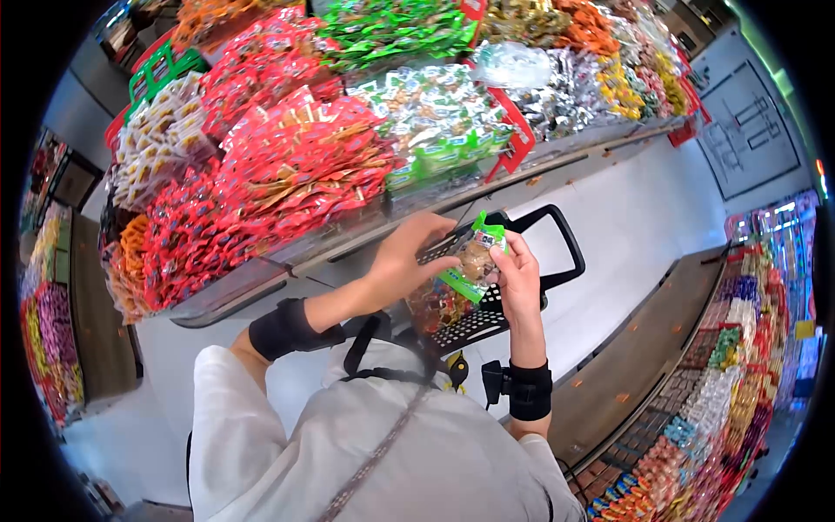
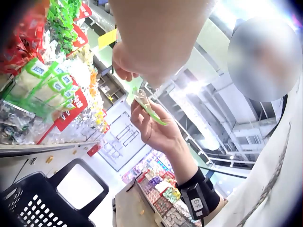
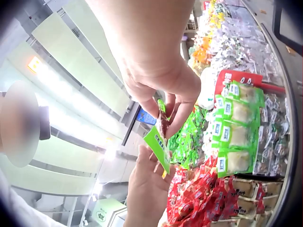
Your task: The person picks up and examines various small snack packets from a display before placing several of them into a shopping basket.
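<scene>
Here, head cam: we see R hand (image 1: 520,277) pinching green-ended pkt (image 1: 476,261) above basket (image 1: 474,327), goods (image 1: 435,311) already inside; L hand (image 1: 398,265) open beside pkt. L-wrist cam: L contact unclear. R-wrist cam: pkt below R fingertips, not in basket.

Head view, one: from above, forward and down over the basket (image 1: 474,324). Wrist views, two: closer, angled up to the ceiling (image 3: 66,47). Shared by all: packet (image 1: 476,259), candy (image 1: 304,148).
</scene>
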The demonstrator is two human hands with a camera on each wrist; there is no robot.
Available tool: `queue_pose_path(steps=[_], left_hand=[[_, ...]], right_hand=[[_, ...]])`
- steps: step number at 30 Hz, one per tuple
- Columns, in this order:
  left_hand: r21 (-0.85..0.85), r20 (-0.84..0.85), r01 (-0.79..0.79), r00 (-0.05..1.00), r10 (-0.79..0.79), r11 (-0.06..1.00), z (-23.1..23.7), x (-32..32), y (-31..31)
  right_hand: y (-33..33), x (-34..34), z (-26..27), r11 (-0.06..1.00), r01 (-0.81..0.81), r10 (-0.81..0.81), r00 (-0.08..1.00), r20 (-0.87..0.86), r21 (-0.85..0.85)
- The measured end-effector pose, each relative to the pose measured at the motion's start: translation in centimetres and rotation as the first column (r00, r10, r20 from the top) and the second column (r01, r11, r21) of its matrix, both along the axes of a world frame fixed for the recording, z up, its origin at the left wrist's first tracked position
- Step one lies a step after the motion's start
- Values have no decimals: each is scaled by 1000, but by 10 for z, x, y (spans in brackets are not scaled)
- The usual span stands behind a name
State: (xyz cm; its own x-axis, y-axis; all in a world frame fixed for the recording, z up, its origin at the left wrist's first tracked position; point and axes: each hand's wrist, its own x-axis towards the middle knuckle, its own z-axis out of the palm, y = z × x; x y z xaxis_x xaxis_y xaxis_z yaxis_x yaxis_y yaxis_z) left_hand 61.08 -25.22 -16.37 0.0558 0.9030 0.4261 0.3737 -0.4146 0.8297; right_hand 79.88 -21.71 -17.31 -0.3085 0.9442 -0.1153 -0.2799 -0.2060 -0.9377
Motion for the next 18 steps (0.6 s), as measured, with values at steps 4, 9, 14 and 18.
queue_pose_path(steps=[4, 9, 14, 18], left_hand=[[-327, 315, 156, 948, -48, 932, -5, -26, -8], [-404, 575, 230, 817, 50, 885, 2, -57, -18], [-423, 560, 191, 824, 90, 886, 0, -93, -24], [-377, 604, 199, 793, 77, 905, 8, -120, -30]], right_hand=[[5, -30, 7, 988, -138, 143, 987, -67, 75], [9, -64, 17, 962, -268, 271, 961, -49, 52], [16, -107, 23, 899, -438, 430, 882, -193, 2], [22, -139, 29, 820, -569, 493, 754, -434, -59]])
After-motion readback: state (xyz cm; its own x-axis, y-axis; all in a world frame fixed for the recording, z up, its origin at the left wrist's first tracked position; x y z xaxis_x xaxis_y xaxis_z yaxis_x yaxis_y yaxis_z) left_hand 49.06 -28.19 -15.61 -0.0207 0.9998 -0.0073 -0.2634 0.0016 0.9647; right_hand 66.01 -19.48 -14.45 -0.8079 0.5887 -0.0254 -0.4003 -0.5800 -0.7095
